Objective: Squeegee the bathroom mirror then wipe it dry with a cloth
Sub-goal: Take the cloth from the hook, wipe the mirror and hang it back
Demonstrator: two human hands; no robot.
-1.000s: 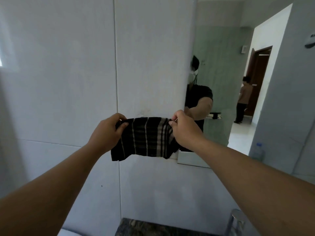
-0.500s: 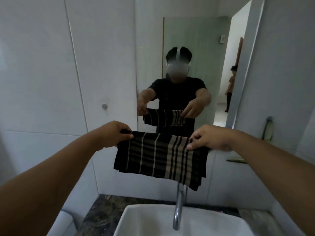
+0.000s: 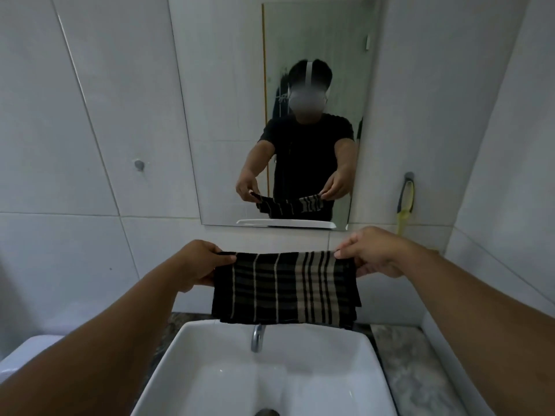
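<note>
View's swinging down since a second ago, so the sink (image 3: 210,340) is showing now. Left hand (image 3: 200,264) and right hand (image 3: 371,253) are each pinching a top corner of the cloth (image 3: 285,288), stretching it over the tap (image 3: 257,337), below the mirror (image 3: 315,70). A loosening pinch is risking a dunk in the basin. Squeegee's hard to spot; maybe that yellow thing (image 3: 405,205) hanging right.
</note>
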